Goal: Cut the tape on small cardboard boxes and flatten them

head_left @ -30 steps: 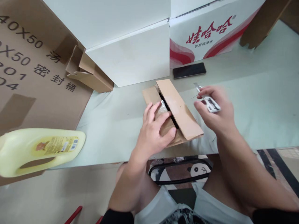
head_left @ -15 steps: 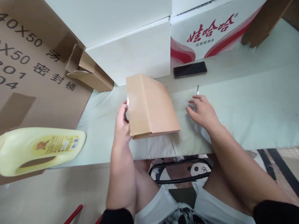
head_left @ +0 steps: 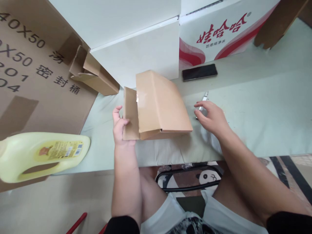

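Observation:
A small brown cardboard box sits tilted on the cloth-covered table in front of me. Its side flap stands folded out to the left, and a bit of shiny clear tape shows along the edge above it. My left hand grips that flap, thumb on its inner face and the other fingers behind it. To the right of the box, my right hand hovers with fingers apart beside a slim white cutter-like tool with a metal tip. The fingers partly cover this tool.
A black phone lies behind, against a white and red carton. White boxes form the back edge. On the left are a large carton, a small open carton and a yellow jug.
The box's left flap has swung outward, with my left hand moving left and now holding it. The box has tipped slightly. The white tool now lies at a different angle under my right fingers.

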### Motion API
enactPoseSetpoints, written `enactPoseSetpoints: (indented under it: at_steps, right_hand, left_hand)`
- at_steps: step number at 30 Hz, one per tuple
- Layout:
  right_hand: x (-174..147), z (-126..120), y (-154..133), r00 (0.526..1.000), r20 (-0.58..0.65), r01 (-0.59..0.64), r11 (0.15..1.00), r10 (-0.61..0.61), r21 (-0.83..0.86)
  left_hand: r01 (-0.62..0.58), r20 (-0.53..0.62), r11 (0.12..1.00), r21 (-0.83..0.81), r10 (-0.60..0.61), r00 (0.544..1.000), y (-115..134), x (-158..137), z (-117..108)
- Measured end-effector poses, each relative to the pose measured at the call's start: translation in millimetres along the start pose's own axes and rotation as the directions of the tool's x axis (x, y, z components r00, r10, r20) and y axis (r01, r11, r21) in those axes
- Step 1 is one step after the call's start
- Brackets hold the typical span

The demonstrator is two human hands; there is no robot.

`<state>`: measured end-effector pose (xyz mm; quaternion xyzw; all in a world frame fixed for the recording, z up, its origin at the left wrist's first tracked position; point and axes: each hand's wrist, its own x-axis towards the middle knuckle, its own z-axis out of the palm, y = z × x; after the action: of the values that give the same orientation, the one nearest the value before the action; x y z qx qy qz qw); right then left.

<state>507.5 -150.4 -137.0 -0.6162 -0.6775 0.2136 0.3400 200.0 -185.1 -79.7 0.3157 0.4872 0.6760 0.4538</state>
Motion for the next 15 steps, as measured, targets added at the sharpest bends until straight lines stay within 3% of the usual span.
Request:
enactPoseSetpoints:
  at_steps: [4, 8, 12, 15]
  right_hand:
    - [-4, -6, -9, 0.997, 0.052, -0.059, 0.985, 0.051, 0.165]
    - [-7, -8, -12, 0.995, 0.093, -0.005, 0.928, -0.032, 0.373]
    - [-8, -6, -8, 0.992, 0.028, 0.094, 0.861, -0.124, 0.5]
    - [-8, -3, -4, 0.99, 0.008, 0.118, 0.876, -0.138, 0.468]
  left_hand:
    - [-0.056, -0.098, 0.996, -0.069, 0.049, 0.994, -5, 3, 2]
    - [0.038, -0.072, 0.991, -0.129, -0.048, 0.996, -9, 8, 3]
    - [0.168, -0.016, 0.986, -0.004, -0.168, 0.986, -13, 7, 7]
    - [0.246, 0.011, 0.96, 0.137, -0.25, 0.968, -18, 4, 8]
